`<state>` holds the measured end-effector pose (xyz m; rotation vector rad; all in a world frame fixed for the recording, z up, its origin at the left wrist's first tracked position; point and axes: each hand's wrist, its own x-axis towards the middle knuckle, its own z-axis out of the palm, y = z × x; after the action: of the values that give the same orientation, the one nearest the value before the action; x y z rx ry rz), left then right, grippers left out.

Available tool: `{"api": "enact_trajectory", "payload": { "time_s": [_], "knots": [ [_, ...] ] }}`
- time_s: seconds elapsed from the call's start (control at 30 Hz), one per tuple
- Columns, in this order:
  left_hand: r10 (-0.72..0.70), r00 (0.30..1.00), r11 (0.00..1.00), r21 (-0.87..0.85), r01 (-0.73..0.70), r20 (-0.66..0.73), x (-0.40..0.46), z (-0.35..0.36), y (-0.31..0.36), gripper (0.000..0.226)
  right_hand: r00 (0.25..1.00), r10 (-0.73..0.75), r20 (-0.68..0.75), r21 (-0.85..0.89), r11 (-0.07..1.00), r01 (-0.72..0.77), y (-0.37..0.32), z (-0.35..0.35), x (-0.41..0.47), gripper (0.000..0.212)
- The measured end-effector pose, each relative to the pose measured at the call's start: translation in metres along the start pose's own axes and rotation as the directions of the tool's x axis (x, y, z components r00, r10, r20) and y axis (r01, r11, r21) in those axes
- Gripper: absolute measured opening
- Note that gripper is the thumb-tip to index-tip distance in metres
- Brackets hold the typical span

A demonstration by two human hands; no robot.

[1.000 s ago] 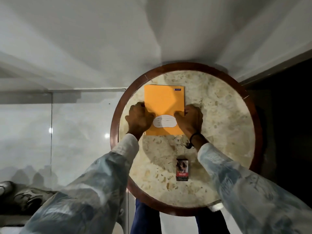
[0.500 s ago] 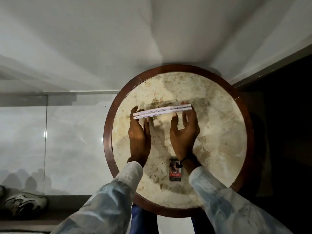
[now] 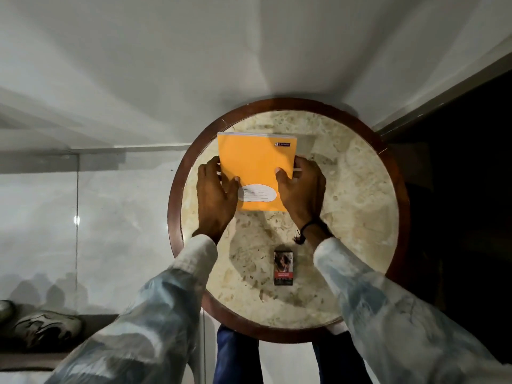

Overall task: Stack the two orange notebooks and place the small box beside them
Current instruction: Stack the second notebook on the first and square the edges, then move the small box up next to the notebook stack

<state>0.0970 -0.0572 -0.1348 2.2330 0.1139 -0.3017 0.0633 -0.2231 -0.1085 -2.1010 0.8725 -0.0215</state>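
Observation:
An orange notebook (image 3: 256, 167) with a white label oval faces up over the far half of the round table. White page edges of a second notebook show under it at its left and right sides. My left hand (image 3: 214, 195) grips the stack's left edge, thumb on the cover. My right hand (image 3: 303, 191) grips the right edge the same way. The small dark box (image 3: 283, 268) lies flat on the table near me, apart from both hands.
The round marble table (image 3: 360, 217) has a dark wooden rim. A shoe (image 3: 41, 327) sits on the floor at the lower left. A dark area lies to the right of the table. White wall rises behind it.
The notebooks were held on edge half a second ago; they now face cover-up, flat or nearly so, still between both hands. The box has not moved.

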Motion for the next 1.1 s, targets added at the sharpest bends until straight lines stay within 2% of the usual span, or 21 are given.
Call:
{"api": "enact_trajectory", "payload": {
  "time_s": [0.13, 0.23, 0.27, 0.33, 0.4, 0.43, 0.5, 0.57, 0.63, 0.77, 0.83, 0.93, 1.1],
  "knots": [
    [-0.168, 0.984, 0.976, 0.150, 0.157, 0.061, 0.014, 0.007, 0.004, 0.045, 0.977, 0.163, 0.135, -0.095, 0.984, -0.151, 0.003, 0.012, 0.022, 0.020],
    [-0.208, 0.975, 0.941, 0.288, 0.176, 0.084, 0.016, 0.013, 0.003, 0.042, 0.961, 0.213, 0.179, -0.145, 0.971, -0.188, 0.009, 0.018, 0.029, 0.018],
    [-0.208, 0.975, 0.928, 0.331, 0.171, 0.080, 0.014, 0.014, 0.002, 0.044, 0.961, 0.210, 0.182, -0.141, 0.972, -0.186, 0.012, 0.017, 0.029, 0.008],
    [-0.186, 0.982, 0.897, 0.410, 0.163, 0.016, 0.009, 0.017, 0.004, 0.052, 0.973, 0.193, 0.126, -0.120, 0.977, -0.178, 0.018, 0.010, 0.021, 0.034],
    [-0.073, 0.995, 0.876, 0.473, 0.095, -0.065, 0.004, 0.023, 0.011, 0.058, 0.987, 0.146, 0.061, -0.135, 0.981, -0.137, 0.029, -0.002, 0.000, 0.044],
    [0.012, 0.999, 0.864, 0.504, 0.010, -0.041, 0.001, 0.028, 0.015, 0.061, 0.989, 0.129, 0.065, -0.163, 0.980, -0.117, 0.036, -0.009, -0.017, 0.045],
    [0.149, 0.974, 0.798, 0.560, -0.222, 0.173, -0.002, 0.042, 0.020, 0.065, 0.983, 0.135, 0.123, -0.233, 0.967, -0.104, 0.057, -0.016, -0.053, 0.055],
    [0.184, 0.909, 0.697, 0.602, -0.389, 0.375, -0.002, 0.054, 0.013, 0.065, 0.959, 0.196, 0.206, -0.331, 0.936, -0.120, 0.076, -0.019, -0.092, 0.071],
    [0.183, 0.890, 0.645, 0.632, -0.430, 0.418, 0.001, 0.064, 0.000, 0.066, 0.944, 0.204, 0.259, -0.384, 0.919, -0.093, 0.091, -0.016, -0.123, 0.079],
    [0.163, 0.892, 0.639, 0.644, -0.421, 0.421, 0.006, 0.069, -0.006, 0.068, 0.928, 0.197, 0.317, -0.415, 0.908, -0.051, 0.100, -0.006, -0.146, 0.069],
    [0.159, 0.892, 0.643, 0.642, -0.418, 0.423, 0.009, 0.069, -0.005, 0.068, 0.941, 0.199, 0.272, -0.361, 0.928, -0.092, 0.098, -0.007, -0.136, 0.061],
    [0.151, 0.892, 0.642, 0.643, -0.417, 0.427, 0.009, 0.067, -0.004, 0.067, 0.979, 0.158, 0.125, -0.303, 0.946, -0.114, 0.093, -0.020, -0.090, 0.053],
    [0.167, 0.891, 0.631, 0.649, -0.425, 0.422, 0.011, 0.069, -0.007, 0.067, 0.995, 0.039, -0.097, -0.263, 0.963, -0.063, 0.073, -0.036, 0.019, 0.064]
  ]
}}
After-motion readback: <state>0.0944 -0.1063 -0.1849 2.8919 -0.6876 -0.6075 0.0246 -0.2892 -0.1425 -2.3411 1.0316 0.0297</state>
